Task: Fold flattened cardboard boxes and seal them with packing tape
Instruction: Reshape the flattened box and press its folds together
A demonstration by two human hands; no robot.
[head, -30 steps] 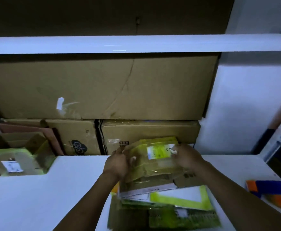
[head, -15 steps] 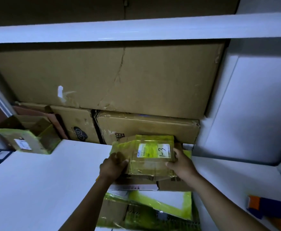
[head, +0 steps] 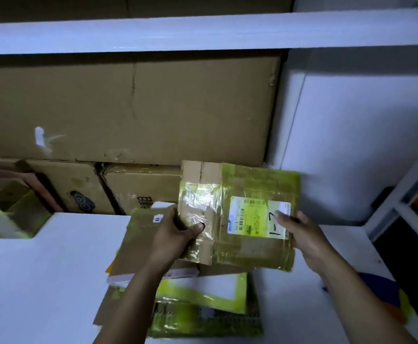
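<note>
My left hand (head: 175,234) pinches the flat box (head: 250,184) by its left edge and my right hand (head: 302,234) grips the right, holding it clear of the stack (head: 203,289) below, ready to square up.

Matt cardboard box (head: 237,214) w/ glossy crinkled tape, paper label (head: 257,217), smooth white table (head: 41,281)

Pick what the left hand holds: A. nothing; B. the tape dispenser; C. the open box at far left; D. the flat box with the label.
D: the left hand has its thumb and fingers curled round the left edge of the flat box.
</note>
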